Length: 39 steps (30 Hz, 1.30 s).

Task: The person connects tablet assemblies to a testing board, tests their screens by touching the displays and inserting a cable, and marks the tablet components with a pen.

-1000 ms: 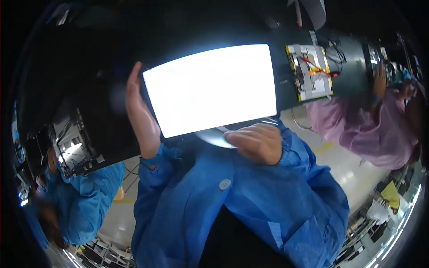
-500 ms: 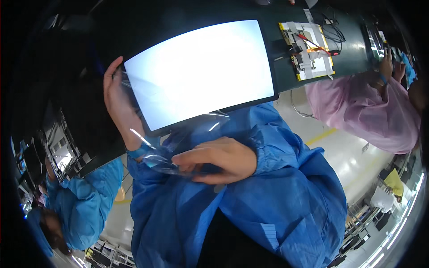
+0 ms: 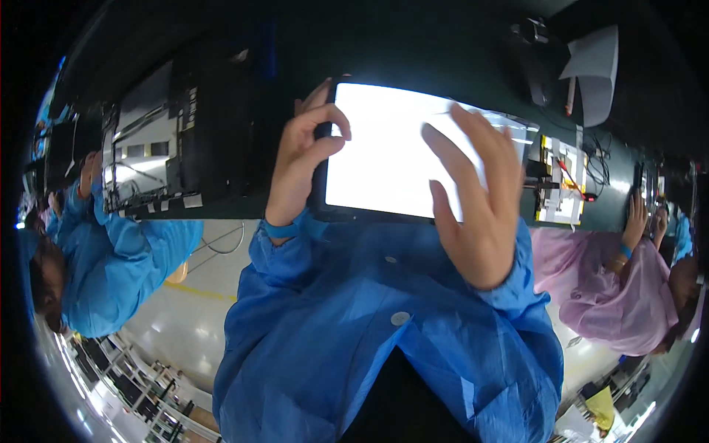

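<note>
A flat display panel (image 3: 391, 159), glowing plain white with a black border, is in front of me at the table's near edge. My left hand (image 3: 301, 151) grips its left side, with thumb and forefinger curled over the border and other fingers partly hidden behind the edge. Across the right part of the lit face is my right hand (image 3: 480, 196), fingers apart and slightly blurred, holding nothing that I can see. Whether its fingertips touch the glass I cannot tell. Shiny streaks, perhaps clear film, show past those fingers by the panel's upper right corner.
Right of the panel lies a taped circuit board (image 3: 563, 181) with red and black leads. A white sheet (image 3: 593, 77) lies beyond it. Co-workers in a blue gown (image 3: 140, 273) and a pink gown (image 3: 613, 295) sit either side. An opened device (image 3: 144, 151) lies at left.
The clear film pinched in my right hand near my lap is out of that hand. My right hand has risen over the screen. The panel's tilt differs, and my view has swung.
</note>
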{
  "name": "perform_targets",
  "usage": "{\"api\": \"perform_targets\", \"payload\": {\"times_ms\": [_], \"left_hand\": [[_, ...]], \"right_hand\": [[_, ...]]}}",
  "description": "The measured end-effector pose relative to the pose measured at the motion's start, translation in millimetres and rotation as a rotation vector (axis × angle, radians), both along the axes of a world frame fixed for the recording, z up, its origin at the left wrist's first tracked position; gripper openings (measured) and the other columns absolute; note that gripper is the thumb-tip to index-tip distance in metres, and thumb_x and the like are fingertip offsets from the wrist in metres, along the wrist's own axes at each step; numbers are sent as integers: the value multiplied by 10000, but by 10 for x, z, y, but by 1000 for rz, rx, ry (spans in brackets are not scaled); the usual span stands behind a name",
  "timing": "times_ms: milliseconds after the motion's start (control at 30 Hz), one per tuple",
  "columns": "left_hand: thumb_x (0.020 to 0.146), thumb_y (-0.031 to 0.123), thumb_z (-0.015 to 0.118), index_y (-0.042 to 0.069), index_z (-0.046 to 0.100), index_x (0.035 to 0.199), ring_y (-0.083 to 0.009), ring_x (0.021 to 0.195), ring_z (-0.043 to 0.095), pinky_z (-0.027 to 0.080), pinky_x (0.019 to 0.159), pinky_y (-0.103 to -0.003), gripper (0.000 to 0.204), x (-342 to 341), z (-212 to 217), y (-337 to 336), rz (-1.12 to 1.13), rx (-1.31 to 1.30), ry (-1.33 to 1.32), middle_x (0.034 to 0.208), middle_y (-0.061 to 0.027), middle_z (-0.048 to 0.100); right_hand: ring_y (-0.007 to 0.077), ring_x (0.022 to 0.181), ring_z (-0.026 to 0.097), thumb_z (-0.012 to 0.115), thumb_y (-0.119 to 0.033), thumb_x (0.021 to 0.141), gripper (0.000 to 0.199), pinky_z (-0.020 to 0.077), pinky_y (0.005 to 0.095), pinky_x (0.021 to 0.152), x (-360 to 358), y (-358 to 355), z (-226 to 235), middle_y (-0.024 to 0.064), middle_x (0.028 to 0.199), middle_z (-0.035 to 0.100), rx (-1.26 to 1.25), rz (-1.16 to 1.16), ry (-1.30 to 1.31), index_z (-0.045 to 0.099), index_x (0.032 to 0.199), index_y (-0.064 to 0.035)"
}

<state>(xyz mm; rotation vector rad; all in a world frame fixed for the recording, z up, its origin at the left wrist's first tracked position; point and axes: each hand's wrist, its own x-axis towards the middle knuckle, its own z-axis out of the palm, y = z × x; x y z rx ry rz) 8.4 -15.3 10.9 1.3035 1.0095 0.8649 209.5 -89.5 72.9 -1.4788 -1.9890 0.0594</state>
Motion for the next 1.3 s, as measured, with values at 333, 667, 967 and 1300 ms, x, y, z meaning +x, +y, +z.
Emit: {"api": "perform_targets", "payload": {"times_ms": [333, 667, 967, 1300], "left_hand": [[884, 464, 329, 214, 483, 1303, -316, 1337, 298, -89, 1117, -466, 512, 112, -66, 12, 144, 235, -71, 1411, -96, 393], [944, 443, 288, 144, 366, 1359, -311, 1286, 376, 19, 1113, -502, 517, 136, -183, 7, 220, 463, 111, 1358, -146, 427], [932, 470, 272, 120, 369, 1344, -295, 1263, 404, 85, 1109, -486, 550, 118, -215, 29, 199, 621, -9, 1331, -147, 457], [845, 722, 184, -19, 305, 1342, -269, 1184, 456, 345, 1011, -365, 900, 244, 228, -70, 269, 387, -87, 1286, -208, 442]], "right_hand": [[356, 1264, 401, 597, 73, 604, 178, 166, 595, 1082, 156, 144, -161, 131, 1253, 538, -162, 216, 6, 560, 663, -90], [370, 1230, 436, 446, -10, 790, 156, 290, 538, 1045, 1032, -293, -387, 262, 1269, 477, -85, -54, 756, 470, 643, -54], [429, 1313, 302, 446, -85, 870, 125, 231, 512, 1081, 1125, -306, -402, 297, 1389, 329, -198, -138, 905, 453, 746, -75], [398, 1313, 316, 429, -54, 871, 119, 243, 504, 1074, 1062, -278, -434, 277, 1376, 364, -218, -121, 901, 451, 755, -66]]}}
